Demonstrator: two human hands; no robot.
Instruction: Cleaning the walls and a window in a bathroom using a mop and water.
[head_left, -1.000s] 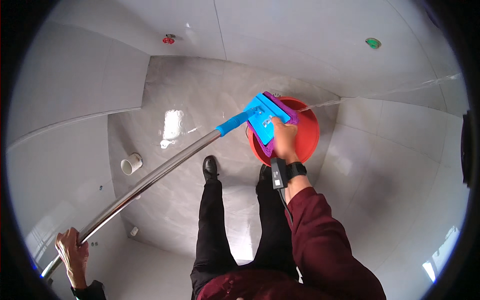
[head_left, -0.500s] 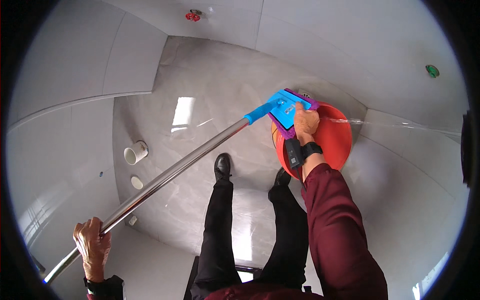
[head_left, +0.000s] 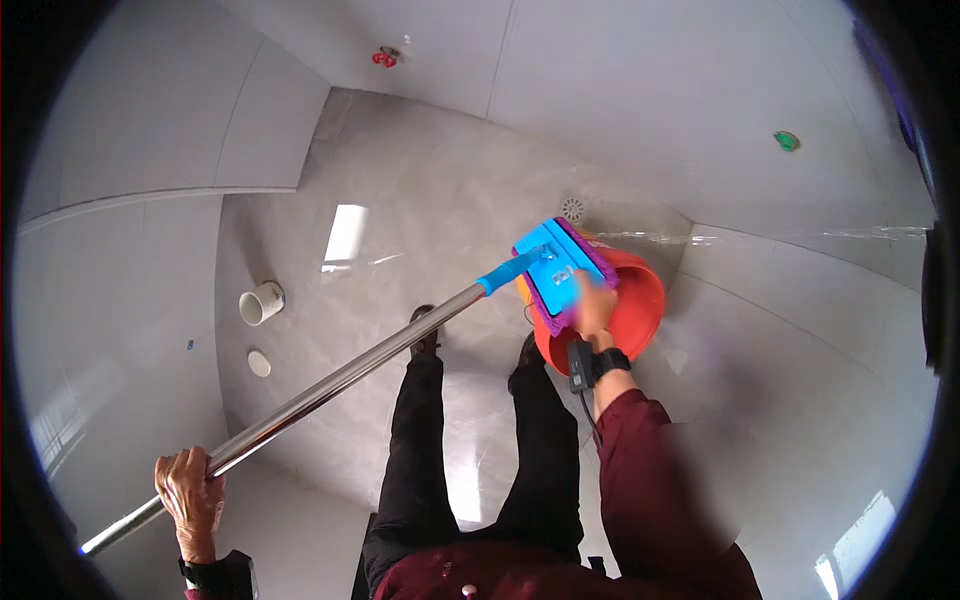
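My left hand (head_left: 190, 490) is wrapped round the metal pole of a flat mop (head_left: 350, 372), near its far-left end. The pole slants up to the right to a blue mop head (head_left: 556, 276) edged with a purple pad (head_left: 590, 247). My right hand (head_left: 594, 305), partly smeared by motion, grips the near right side of the head; its lower fingers are hidden. Under that hand and the head stands an orange-red bucket (head_left: 640, 300), partly covered by them. A thin clear stream of water (head_left: 770, 236) runs from the right side toward the bucket.
A round floor drain (head_left: 572, 208) lies beyond the mop head. At left, a short white pipe (head_left: 262, 303) stands up from the floor near a pale disc (head_left: 259, 363). Red-capped (head_left: 384, 57) and green-capped (head_left: 787, 141) fittings sit on the walls. My shoes (head_left: 425, 330) are close to the bucket.
The mop head has turned slightly and shifted left and down in view, showing the drain. My right hand moved with it; the whole view has shifted a little too.
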